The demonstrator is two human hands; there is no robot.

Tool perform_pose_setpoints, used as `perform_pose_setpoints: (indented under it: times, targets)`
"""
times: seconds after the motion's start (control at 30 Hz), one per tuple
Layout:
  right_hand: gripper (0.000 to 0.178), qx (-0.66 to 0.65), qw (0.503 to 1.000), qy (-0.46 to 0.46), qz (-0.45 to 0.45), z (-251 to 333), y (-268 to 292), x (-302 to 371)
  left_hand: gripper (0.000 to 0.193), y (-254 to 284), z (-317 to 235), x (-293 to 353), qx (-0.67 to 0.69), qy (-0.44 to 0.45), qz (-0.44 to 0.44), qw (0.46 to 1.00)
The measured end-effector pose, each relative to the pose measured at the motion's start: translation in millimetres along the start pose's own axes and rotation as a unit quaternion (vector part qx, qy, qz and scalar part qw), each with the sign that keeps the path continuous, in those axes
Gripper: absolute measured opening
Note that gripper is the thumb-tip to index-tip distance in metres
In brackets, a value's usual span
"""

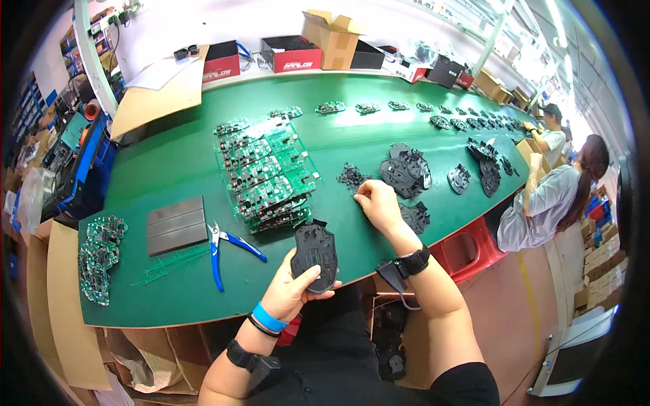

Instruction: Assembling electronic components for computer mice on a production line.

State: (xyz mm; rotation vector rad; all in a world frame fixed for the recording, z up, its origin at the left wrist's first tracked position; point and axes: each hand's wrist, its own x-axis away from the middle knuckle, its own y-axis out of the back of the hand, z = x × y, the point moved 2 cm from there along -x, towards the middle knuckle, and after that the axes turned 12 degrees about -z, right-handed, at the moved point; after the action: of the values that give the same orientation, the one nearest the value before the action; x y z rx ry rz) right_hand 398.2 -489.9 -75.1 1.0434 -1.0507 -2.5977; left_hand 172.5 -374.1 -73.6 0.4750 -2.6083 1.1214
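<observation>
My left hand [294, 281] grips a black plastic mouse shell half [316, 256] by its lower end, tilted up above the table's front edge. Over the green tabletop, my right hand [380, 206] is closed in a pinch; whatever its fingertips hold is hidden. Just beyond those fingertips lies a small heap of tiny black parts [352, 176]. Beside that hand are a pile of black mouse shells [405, 169] and another shell piece [415, 216], partly behind my wrist. Left of them rises a stack of green circuit board panels [267, 172].
Blue-handled cutters [230, 249] lie left of my left hand, near a dark grey block [177, 225] and green offcut strips [172, 265]. Loose circuit boards [101, 257] sit at the left edge. A red stool [468, 252] stands at right. Co-workers [552, 196] sit farther along.
</observation>
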Motion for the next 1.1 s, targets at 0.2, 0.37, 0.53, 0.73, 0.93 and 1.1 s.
perform_pose_setpoints:
  times: [0.2,0.37,0.53,0.73,0.93,1.1]
  targets:
    - [0.011,-0.077,0.993,-0.081,0.030,-1.3,15.1,-2.3,0.053,1.5,1.6,-4.3,-0.003,0.002,0.020,1.000]
    - [0.007,-0.338,0.900,-0.214,0.175,33.4,41.1,27.4,0.054,4.2,2.0,-3.5,-0.009,-0.009,0.013,1.000]
    - [0.005,-0.361,0.878,-0.165,0.267,79.3,56.0,70.6,0.052,3.9,2.8,-3.1,-0.037,-0.010,0.024,0.999]
    - [0.007,-0.324,0.915,-0.107,0.216,88.6,56.2,87.6,0.049,4.6,8.4,-6.6,-0.057,-0.030,0.016,0.998]
    - [0.008,-0.297,0.930,-0.070,0.205,84.8,48.3,88.4,0.049,5.3,8.0,-5.6,-0.063,-0.036,0.012,0.997]
    - [0.009,-0.293,0.933,-0.067,0.198,87.3,47.4,89.7,0.048,3.3,6.0,-3.5,-0.067,-0.041,0.007,0.997]
